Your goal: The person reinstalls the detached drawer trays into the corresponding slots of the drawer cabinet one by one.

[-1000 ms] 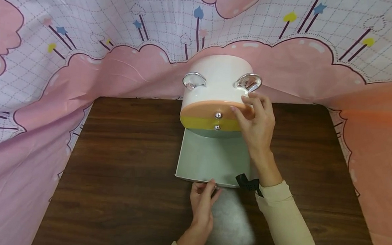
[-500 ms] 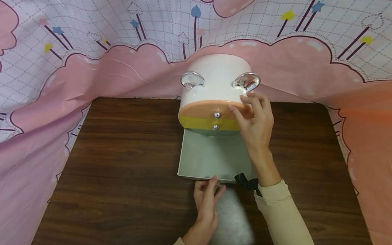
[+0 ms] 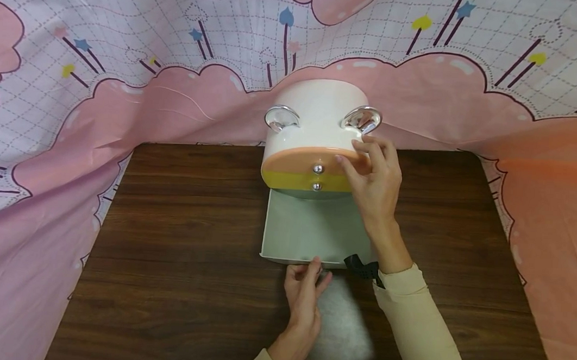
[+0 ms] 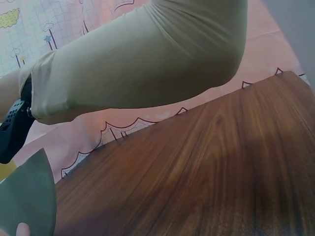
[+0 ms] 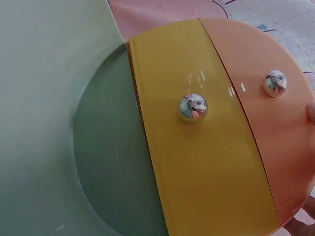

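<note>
Right hand (image 3: 374,179) braces our light, slick plastic drawer cabinet (image 3: 317,135) near the table's far edge; left hand (image 3: 303,300) pinches the green drawer (image 3: 305,230) front's knob.

A dark wooden table (image 3: 176,261) fills the middle of the room, its grain running side to side. A pink and white cloth (image 3: 127,84) printed with clouds, stars and a dotted grid hangs behind it and drapes down along both sides, touching the table's edges.
</note>
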A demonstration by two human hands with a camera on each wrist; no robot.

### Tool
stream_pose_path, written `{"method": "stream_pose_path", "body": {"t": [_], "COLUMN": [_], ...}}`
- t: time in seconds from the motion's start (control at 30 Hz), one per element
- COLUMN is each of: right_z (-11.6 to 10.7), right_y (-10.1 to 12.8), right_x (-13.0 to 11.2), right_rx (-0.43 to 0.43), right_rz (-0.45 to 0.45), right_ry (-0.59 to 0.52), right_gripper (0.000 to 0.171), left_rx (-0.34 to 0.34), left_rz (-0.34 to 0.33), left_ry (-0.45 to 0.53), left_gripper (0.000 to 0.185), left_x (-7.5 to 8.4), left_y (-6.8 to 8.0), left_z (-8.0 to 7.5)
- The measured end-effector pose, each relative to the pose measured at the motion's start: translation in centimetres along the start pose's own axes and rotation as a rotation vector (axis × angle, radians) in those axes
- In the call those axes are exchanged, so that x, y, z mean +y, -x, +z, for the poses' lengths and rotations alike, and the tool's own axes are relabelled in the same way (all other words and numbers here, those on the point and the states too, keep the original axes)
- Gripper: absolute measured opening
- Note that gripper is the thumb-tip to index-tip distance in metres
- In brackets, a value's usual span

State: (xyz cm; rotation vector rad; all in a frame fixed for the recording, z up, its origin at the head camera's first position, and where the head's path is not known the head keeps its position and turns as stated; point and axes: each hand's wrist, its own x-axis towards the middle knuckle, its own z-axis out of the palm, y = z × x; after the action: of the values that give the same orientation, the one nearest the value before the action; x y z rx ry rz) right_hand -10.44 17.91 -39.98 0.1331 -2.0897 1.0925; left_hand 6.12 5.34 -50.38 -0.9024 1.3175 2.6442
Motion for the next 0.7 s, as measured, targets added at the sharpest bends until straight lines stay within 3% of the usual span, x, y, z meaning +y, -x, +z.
{"method": "stream_pose_path", "body": {"t": [0.3,0.7], "right_z": [-0.1,0.0], "right_y": [-0.1,0.0], "right_x": [0.1,0.3], "right_rx": [0.021,-0.004], "right_rz": [0.01,-0.008], "right_ry": [-0.01,0.001], "right_gripper": [0.038,0.038], "left_rx": [0.04,0.002], "left_rz": [-0.017,-0.013], "left_ry": [0.0,0.009], "left_gripper": [0.037,0.041], "left_x": [0.2,0.3], "left_y": [-0.4,-1.5], "left_z": [0.4,0.6]}}
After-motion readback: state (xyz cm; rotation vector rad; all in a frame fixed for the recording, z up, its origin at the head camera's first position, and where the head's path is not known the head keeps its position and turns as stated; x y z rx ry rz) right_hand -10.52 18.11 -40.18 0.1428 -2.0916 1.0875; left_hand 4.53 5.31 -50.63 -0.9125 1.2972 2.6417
